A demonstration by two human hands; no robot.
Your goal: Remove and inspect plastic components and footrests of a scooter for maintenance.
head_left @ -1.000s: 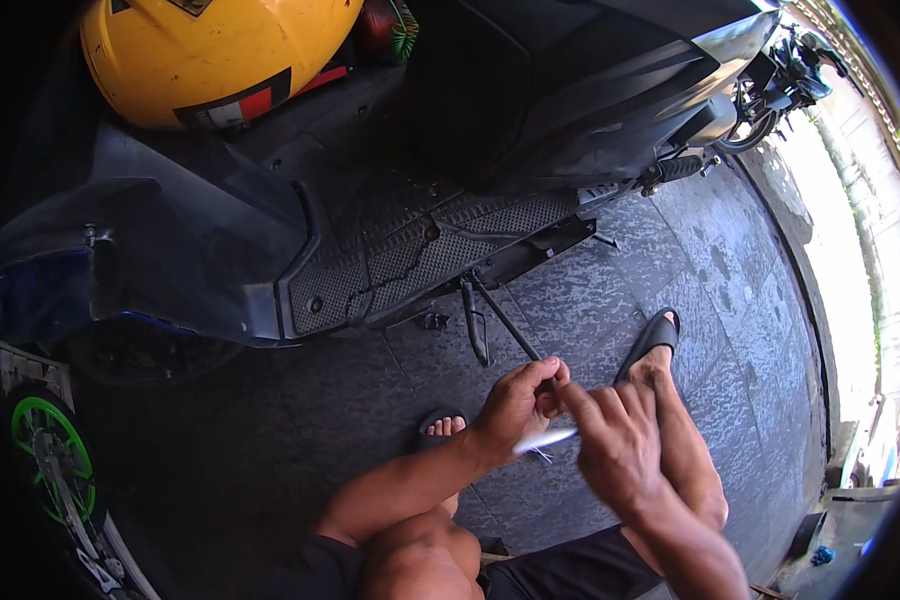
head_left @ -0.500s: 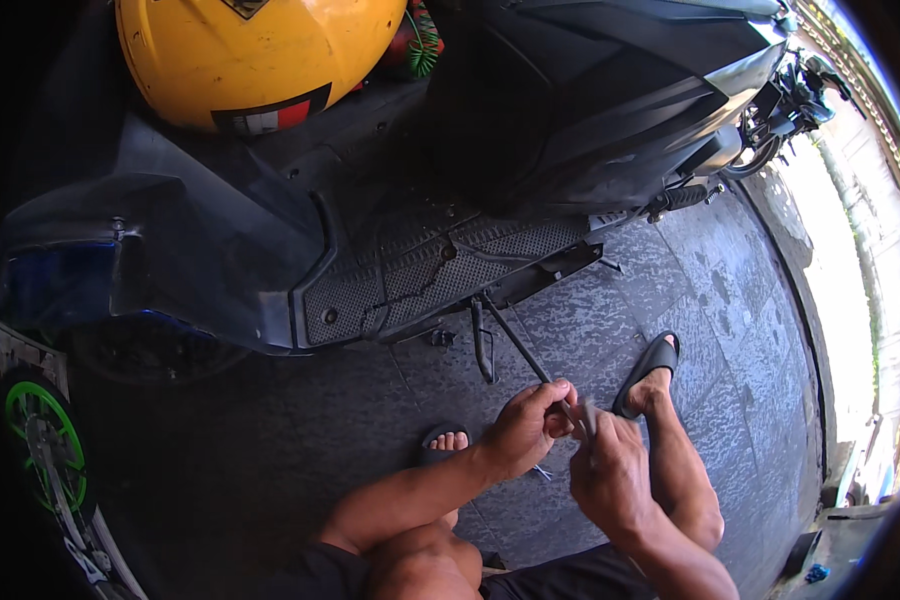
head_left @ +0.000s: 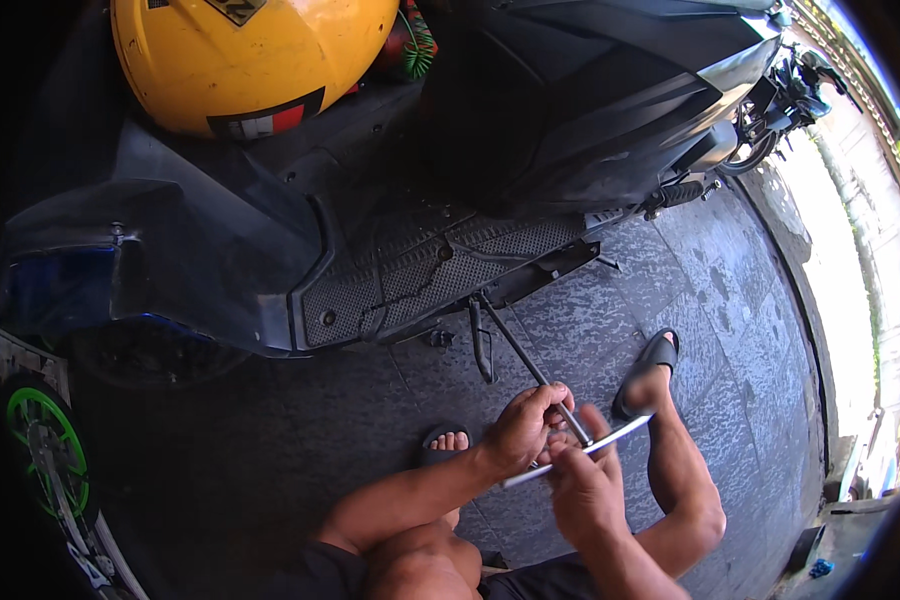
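Observation:
My left hand is closed on a long dark metal shaft, which runs from beneath the black scooter's footboard, beside its side stand, toward me. A silver bar lies crosswise at the shaft's near end. My right hand holds this bar, thumb against it, its raised fingertips blurred by motion.
A yellow helmet rests on the scooter. My sandalled feet are on the dark tiled floor. A wheel with a green rim stands at left; another motorcycle is at upper right.
My right hand has moved down and left, and the silver bar has swung, now reaching up to the right across the shaft. My left hand stays on the shaft.

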